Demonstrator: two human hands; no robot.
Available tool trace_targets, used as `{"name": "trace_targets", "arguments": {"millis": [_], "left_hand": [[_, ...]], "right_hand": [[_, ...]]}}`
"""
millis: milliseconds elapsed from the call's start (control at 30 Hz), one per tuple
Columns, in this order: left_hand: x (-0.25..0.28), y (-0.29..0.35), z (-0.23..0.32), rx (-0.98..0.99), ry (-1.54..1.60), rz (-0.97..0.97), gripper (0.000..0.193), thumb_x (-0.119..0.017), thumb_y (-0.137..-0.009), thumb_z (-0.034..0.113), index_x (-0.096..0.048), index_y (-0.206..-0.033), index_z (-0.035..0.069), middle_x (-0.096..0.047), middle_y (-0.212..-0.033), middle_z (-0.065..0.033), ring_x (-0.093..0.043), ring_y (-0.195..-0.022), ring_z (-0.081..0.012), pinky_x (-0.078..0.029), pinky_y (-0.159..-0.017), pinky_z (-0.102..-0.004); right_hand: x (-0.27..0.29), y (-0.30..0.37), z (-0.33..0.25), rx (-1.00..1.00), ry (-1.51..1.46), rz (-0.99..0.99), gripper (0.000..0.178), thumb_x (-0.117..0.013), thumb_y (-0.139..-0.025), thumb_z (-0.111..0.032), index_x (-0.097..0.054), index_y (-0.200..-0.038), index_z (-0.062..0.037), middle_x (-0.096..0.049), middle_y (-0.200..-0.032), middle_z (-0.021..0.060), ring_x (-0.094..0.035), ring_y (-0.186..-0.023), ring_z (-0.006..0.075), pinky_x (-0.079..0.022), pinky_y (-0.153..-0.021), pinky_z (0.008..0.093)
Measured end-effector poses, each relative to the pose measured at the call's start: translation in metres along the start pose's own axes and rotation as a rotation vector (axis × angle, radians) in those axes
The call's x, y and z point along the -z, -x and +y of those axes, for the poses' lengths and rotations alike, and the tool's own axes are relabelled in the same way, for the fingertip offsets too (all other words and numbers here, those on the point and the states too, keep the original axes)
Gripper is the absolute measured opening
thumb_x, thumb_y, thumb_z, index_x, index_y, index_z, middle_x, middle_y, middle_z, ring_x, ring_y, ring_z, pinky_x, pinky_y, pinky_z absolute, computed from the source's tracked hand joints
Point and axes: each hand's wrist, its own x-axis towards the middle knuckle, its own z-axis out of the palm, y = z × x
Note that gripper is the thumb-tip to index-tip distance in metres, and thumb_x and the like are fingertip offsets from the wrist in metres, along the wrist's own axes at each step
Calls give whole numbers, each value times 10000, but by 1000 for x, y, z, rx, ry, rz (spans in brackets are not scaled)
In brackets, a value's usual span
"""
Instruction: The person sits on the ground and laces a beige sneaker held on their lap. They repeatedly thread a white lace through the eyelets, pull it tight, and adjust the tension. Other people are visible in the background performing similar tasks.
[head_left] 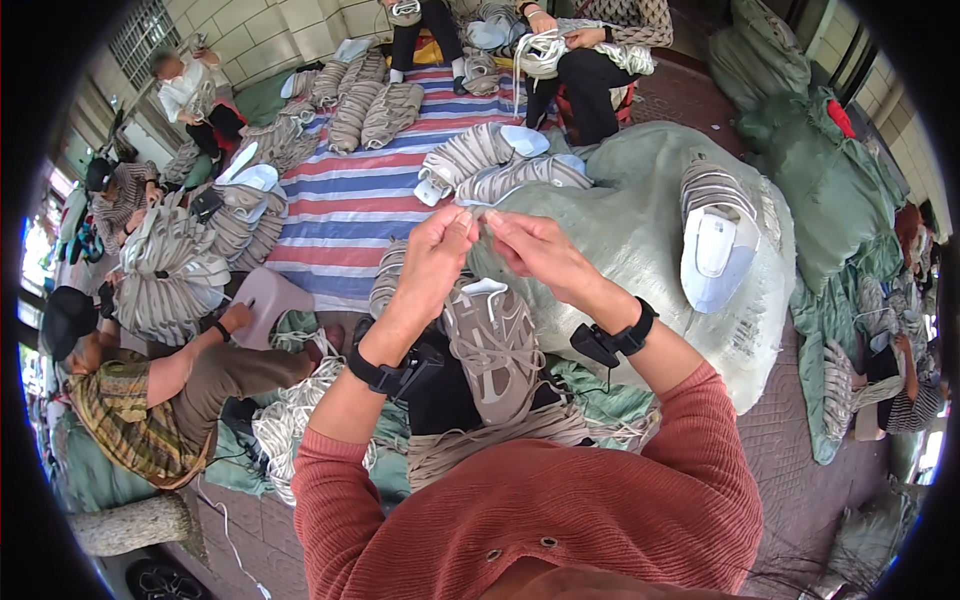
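Note:
Both my hands are raised in front of me, fingertips close together. My left hand (440,255) pinches thumb against fingers, and my right hand (535,252) does the same beside it. Whatever lies between the fingertips is too small to make out. Below them, a grey-brown shoe upper (492,350) with pale laces threaded across it rests on my lap. A bundle of long beige laces (500,440) lies across my lap behind it. Part of a stack of shoe uppers (388,275) shows beside my left wrist.
A big pale green sack (640,230) stands ahead to the right, with a stack of uppers (715,190) on it. A striped tarp (350,210) carries more stacks. Loose white laces (290,425) lie at left. A seated person (150,400) works near a pink stool (268,305); others sit further off.

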Motion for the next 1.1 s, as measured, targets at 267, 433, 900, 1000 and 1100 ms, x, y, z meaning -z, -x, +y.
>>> {"name": "trace_targets", "arguments": {"millis": [267,433,900,1000,1100], "left_hand": [[30,3,-26,176,187,22,169,-514,-978,204,-562,-884,72,-387,-661,92,-328,-534,-21,-267,-470,-199],[48,27,-71,-323,-453,260,182,-610,-926,204,-530,-963,45,-475,-799,12,-447,-692,-93,-427,-635,-260],[-14,127,-189,205,-738,121,596,-832,-697,251,-398,-1050,44,-514,-963,-134,-587,-802,-335,-488,-711,-424],[-18,134,-190,189,-752,135,596,-824,-707,237,-378,-1053,43,-497,-977,-142,-585,-831,-353,-489,-717,-433],[-16,133,-195,184,-777,105,585,-821,-711,239,-382,-1042,39,-489,-981,-146,-585,-846,-358,-490,-725,-434]], "right_hand": [[-26,-43,23,21,-174,-2,288,-642,-929,-330,-715,-1020,-66,-500,-678,-79,-344,-562,14,-248,-488,200],[2,-78,-34,89,104,-168,239,-593,-958,-227,-694,-1058,-36,-567,-774,-15,-404,-624,64,-348,-580,205],[-41,-86,-173,282,125,-213,128,-594,-880,-39,-662,-860,68,-682,-730,144,-543,-455,102,-433,-442,190],[-46,-88,-181,320,128,-214,128,-596,-881,-41,-663,-863,66,-682,-734,141,-547,-466,104,-436,-451,192],[-50,-89,-183,333,129,-214,128,-598,-882,-44,-664,-866,64,-682,-739,138,-551,-477,105,-439,-460,194]]}}
